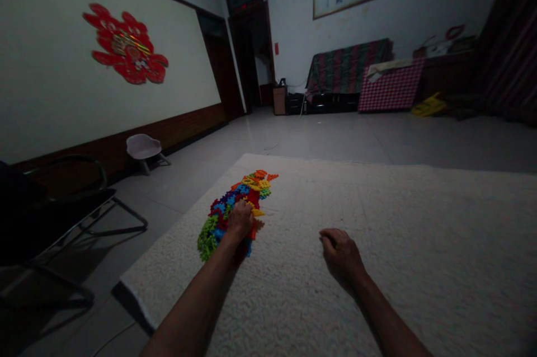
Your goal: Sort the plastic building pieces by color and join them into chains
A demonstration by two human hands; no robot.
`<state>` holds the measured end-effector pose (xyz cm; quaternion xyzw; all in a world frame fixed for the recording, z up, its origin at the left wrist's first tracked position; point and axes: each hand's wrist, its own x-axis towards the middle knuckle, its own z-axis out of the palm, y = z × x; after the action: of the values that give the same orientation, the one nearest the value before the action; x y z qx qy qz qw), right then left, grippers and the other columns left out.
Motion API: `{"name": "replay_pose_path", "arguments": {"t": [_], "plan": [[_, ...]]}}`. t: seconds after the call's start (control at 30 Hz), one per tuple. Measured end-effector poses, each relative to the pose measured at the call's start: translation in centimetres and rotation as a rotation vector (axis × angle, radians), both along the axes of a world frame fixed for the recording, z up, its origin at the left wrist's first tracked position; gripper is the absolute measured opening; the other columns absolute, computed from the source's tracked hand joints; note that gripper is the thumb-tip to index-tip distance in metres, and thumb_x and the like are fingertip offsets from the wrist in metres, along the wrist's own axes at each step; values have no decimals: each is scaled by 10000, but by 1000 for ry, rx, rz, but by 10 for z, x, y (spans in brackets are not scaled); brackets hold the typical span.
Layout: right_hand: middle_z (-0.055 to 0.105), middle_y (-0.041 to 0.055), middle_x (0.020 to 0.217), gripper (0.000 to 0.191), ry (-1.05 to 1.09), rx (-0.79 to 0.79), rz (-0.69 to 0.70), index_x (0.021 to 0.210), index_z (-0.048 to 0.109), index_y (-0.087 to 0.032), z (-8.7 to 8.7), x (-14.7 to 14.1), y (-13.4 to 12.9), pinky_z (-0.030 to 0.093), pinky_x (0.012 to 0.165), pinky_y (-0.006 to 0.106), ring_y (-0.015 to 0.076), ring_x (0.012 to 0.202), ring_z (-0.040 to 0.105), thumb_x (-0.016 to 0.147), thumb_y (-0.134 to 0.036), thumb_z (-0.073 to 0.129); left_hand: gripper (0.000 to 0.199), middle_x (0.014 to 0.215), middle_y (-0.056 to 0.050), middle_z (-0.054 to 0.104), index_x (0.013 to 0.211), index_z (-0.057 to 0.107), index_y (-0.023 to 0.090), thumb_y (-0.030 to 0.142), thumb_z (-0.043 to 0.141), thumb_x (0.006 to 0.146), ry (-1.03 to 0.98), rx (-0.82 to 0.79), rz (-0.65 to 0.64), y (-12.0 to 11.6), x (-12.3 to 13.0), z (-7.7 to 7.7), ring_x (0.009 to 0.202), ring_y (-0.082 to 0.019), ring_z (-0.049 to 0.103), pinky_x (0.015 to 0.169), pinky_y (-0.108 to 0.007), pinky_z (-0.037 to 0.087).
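Observation:
A heap of snowflake-shaped plastic building pieces (218, 217) in green, blue, red, orange and yellow lies on the pale mat (293, 290). My left hand (241, 218) reaches into the heap with its fingers curled down among the pieces. What those fingers grip is hidden. Beside them a yellow piece (258, 212) sticks out on the right. Apart from the heap, to its right, my right hand (340, 248) is held low over the mat. Its fingers are curled in towards the thumb, and nothing shows between them.
On the left stands a black metal-framed chair (104, 200), with a small pale pink chair (144, 147) behind it. Grey floor tiles (289, 133) surround the mat. Along the back wall are covered furniture (348, 69) and a red checked cloth (392, 88).

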<state>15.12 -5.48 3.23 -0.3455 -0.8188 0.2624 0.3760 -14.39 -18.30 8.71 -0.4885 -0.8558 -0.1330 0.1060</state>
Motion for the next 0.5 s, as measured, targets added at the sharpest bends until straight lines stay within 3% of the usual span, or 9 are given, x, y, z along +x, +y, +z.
{"name": "replay_pose_path", "arguments": {"t": [0.17, 0.33, 0.5], "plan": [[711, 99, 933, 252, 0, -4, -10, 898, 694, -172, 1, 0, 0, 477, 880, 377, 231, 922, 628, 831, -265, 470, 154, 967, -79, 621, 849, 648, 173, 103, 512, 834, -115, 96, -64, 22, 21, 8, 967, -200, 570, 877, -322, 465], [709, 97, 926, 245, 3, -15, -10, 892, 695, -172, 4, 0, -3, 479, 868, 370, 227, 907, 629, 831, -254, 472, 138, 776, -52, 632, 741, 667, 161, 122, 536, 763, -427, 262, -140, 50, 57, 1, 795, -176, 604, 769, -321, 520], [709, 88, 929, 221, 5, -5, -19, 889, 694, -186, 1, 0, -2, 474, 866, 358, 223, 918, 631, 834, -241, 487, 294, 869, -61, 701, 1053, 677, 180, 222, 615, 769, -722, 402, -160, 62, 71, -8, 803, -170, 647, 690, -290, 561]]}}
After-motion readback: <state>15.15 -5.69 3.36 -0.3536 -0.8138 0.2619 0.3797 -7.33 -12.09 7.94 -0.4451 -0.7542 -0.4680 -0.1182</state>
